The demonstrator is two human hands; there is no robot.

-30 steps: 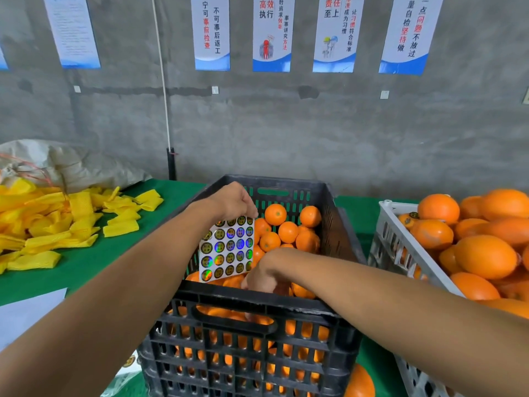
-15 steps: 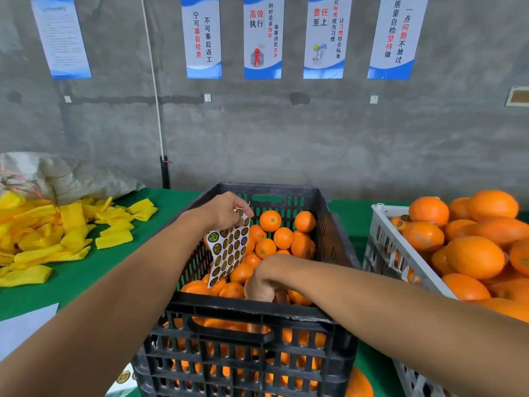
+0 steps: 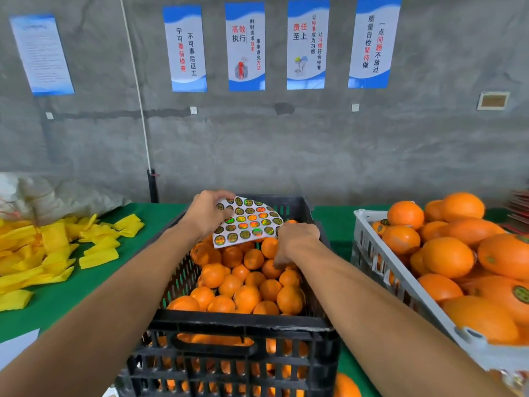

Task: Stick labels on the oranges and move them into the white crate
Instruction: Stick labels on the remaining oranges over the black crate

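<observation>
Green table (image 3: pixel 137 213), concrete wall. Left hand (image 3: pixel 207 212) pinches sheet (image 3: pixel 247 222), now raised flat; right hand (image 3: pixel 294 242) risen from oranges (image 3: pixel 246 296) to sheet edge, grip unclear. Label peel likely next. White crate (image 3: pixel 400 285) right.

A desk (image 3: pixel 154 222) draped in green cloth carries a black slatted crate (image 3: pixel 229 353) of oranges at its centre and, just beside it on the right, a white crate (image 3: pixel 400 285) heaped with larger oranges. Loose yellow foam sleeves (image 3: pixel 57 253) lie scattered over the left part, with a crumpled pale sack (image 3: pixel 57 196) behind them. A white sheet (image 3: pixel 17 348) rests at the near left edge, and one orange (image 3: pixel 346 385) sits by the black crate's near right corner.
</observation>
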